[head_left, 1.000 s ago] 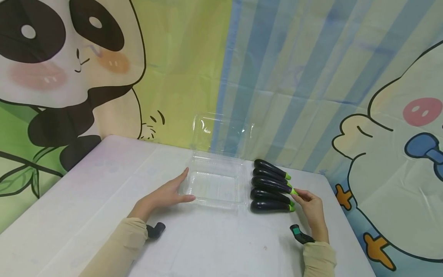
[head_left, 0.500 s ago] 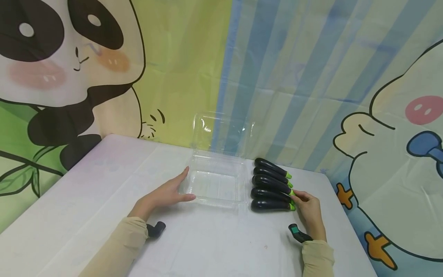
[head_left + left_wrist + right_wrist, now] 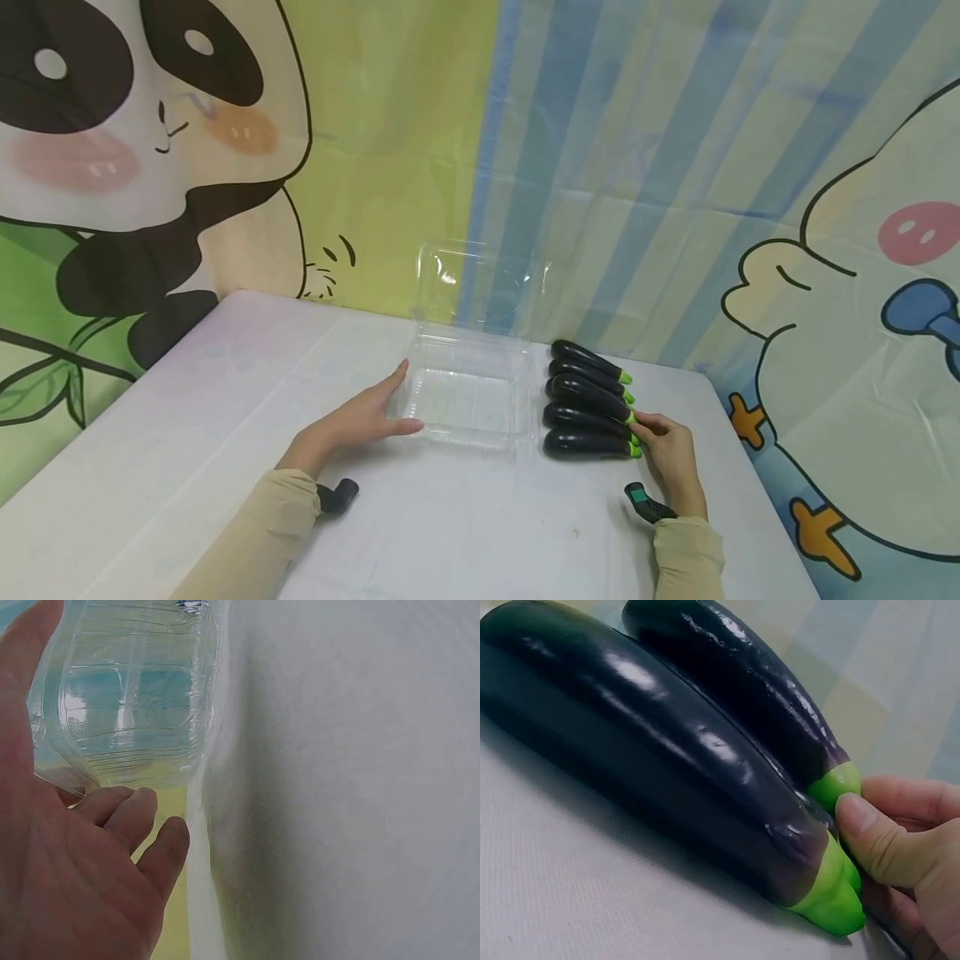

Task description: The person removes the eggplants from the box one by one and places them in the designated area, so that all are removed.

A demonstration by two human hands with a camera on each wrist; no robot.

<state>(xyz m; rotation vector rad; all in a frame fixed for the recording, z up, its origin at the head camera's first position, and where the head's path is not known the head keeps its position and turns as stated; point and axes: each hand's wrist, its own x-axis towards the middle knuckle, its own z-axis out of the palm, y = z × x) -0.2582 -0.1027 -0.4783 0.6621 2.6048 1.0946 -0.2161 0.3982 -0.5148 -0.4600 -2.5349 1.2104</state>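
Note:
A clear plastic clamshell box (image 3: 465,433) stands on the table, its lid (image 3: 480,283) raised at the back. My left hand (image 3: 356,419) is spread at the box's left side, thumb along the front corner and a finger at the left edge. In the left wrist view its fingers (image 3: 169,851) bend loosely near the box wall. Right of the box lies a row of several dark eggplants with green caps. My right hand (image 3: 671,454) pinches the cap of the middle eggplant (image 3: 588,393) between thumb and fingers. In the right wrist view the nearest eggplant (image 3: 652,757) partly hides its neighbours.
The white table (image 3: 450,533) ends at a cloth backdrop (image 3: 600,167) printed with a panda and other cartoon figures. Behind the box, the raised lid comes close to this cloth. The front eggplant (image 3: 585,444) lies closest to my body.
The middle eggplant has turned slightly, its cap end shifting a little toward me with my right hand. The left hand and box have stayed in place.

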